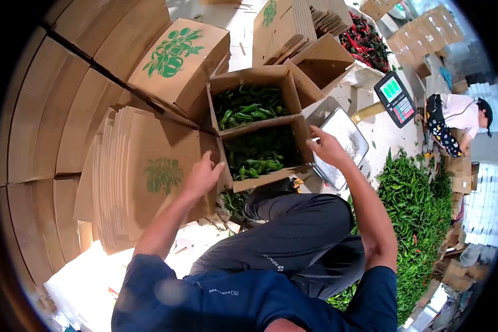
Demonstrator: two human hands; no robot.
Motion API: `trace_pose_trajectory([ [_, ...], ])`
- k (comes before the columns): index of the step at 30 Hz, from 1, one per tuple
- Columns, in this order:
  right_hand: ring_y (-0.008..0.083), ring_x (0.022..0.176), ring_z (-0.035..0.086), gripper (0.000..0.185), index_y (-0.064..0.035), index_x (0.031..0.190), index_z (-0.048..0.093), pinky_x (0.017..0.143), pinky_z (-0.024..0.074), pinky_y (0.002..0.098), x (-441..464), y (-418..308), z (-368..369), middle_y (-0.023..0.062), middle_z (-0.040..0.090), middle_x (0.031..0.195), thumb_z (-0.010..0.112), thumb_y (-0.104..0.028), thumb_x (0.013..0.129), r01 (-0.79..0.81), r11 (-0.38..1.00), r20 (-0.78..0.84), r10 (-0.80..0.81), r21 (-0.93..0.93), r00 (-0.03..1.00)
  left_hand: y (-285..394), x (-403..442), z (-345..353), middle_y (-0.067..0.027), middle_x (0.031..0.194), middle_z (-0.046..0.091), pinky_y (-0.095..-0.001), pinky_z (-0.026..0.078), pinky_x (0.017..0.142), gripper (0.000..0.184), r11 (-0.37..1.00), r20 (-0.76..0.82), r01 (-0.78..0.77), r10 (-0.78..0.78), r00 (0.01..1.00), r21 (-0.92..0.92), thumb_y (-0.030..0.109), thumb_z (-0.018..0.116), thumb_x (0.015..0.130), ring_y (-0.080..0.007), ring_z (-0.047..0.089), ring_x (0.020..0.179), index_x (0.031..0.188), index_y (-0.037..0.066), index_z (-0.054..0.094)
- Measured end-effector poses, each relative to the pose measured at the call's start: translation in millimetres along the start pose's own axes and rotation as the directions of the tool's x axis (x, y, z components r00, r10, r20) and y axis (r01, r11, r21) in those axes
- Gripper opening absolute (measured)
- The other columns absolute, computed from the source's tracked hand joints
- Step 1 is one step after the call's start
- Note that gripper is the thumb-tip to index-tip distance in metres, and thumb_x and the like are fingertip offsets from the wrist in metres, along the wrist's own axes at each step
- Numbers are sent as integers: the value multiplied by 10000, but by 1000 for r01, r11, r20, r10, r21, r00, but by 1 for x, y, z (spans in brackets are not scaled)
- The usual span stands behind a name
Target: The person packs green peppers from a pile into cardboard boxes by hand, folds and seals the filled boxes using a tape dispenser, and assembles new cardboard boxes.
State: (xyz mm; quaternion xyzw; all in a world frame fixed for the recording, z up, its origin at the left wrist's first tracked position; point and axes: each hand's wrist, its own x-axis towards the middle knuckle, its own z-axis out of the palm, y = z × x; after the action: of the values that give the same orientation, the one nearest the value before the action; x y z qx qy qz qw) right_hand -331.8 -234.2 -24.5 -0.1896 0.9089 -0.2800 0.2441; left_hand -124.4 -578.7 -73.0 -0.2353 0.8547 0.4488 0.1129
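Two open cardboard boxes stand side by side in front of me, both holding green peppers: the nearer box [271, 178] and the farther box [252, 77]. My left hand [205, 174] is at the left wall of the nearer box, fingers bent, thumb and forefinger apart. My right hand [327, 146] is at that box's right wall, its fingers curled near the edge. Whether either hand grips the cardboard is hard to tell. Green peppers [258, 165] lie inside the nearer box, partly in shadow. A weighing scale platform [346, 145] is just right of my right hand.
Flat cardboard [133, 171] is stacked at left, beside a closed printed box [177, 61] and a wall of boxes [33, 110]. The scale display [395, 99] stands at right. Loose green peppers [409, 221] cover the right floor; another person [459, 116] bends beyond.
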Motion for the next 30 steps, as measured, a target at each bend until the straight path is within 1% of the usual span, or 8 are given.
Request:
trace_pose_trajectory([
  [4,404,1052,671,519,16,1364,545,924,518,422,-39,-22,-12,261,684,1158,650,-246,929,-103,990,178,118,-92,977,13,14,-5,-290,1381,502,-459,398,1092,710,945,-230,-230,283,931,235,289,647,917,-435,485,1303,1469,-43,348],
  [10,377,1017,685,486,-4,1351,561,871,537,410,-88,0,-35,250,685,1152,651,-236,933,-216,967,139,235,-137,962,61,61,13,-267,1501,376,-463,338,1139,749,927,-425,-323,374,824,190,264,702,866,-431,363,1398,1463,-36,366],
  [11,374,992,689,476,-2,1345,564,860,538,414,-95,5,-39,248,686,1139,661,-230,938,-203,971,106,217,-125,970,67,71,13,-255,1534,330,-505,296,1157,729,955,-465,-296,266,844,8,300,716,854,-429,289,1443,1441,-13,417],
  [15,371,975,687,465,-24,1344,571,854,538,428,-118,8,-47,245,687,1133,671,-239,945,-282,955,47,287,-86,957,57,88,12,-280,1543,313,-600,223,1158,644,825,-181,-304,431,884,477,356,718,851,-439,241,1468,1360,10,529],
  [23,375,958,689,500,-34,1350,570,844,541,424,-109,42,-24,237,681,1147,689,-245,913,-254,967,36,255,-15,966,36,109,37,-292,1539,318,-444,307,1157,817,981,-475,-195,177,862,12,268,689,878,-441,310,1425,1519,-4,262],
  [26,390,1000,657,506,-37,1344,570,880,519,440,-95,41,-17,231,668,1140,695,-225,890,-168,986,32,169,-18,985,37,106,39,-277,1527,364,-434,322,1147,832,922,-258,107,-213,942,-372,278,676,879,-384,358,1419,1533,-6,247],
  [27,395,1018,645,505,-36,1342,569,894,511,445,-91,41,-14,231,662,1143,693,-216,887,-107,993,15,108,-49,994,35,113,46,-238,1513,415,-412,338,1127,793,799,-186,305,-454,871,-518,307,636,904,-339,418,1385,1532,-11,272],
  [30,402,1102,595,539,-32,1351,544,930,490,459,-74,23,-4,225,626,1178,702,-182,858,-9,990,9,10,-139,1000,13,108,47,-203,1491,463,-407,344,1110,724,745,-75,227,-349,934,-627,360,588,939,-324,444,1364,1503,-22,342],
])
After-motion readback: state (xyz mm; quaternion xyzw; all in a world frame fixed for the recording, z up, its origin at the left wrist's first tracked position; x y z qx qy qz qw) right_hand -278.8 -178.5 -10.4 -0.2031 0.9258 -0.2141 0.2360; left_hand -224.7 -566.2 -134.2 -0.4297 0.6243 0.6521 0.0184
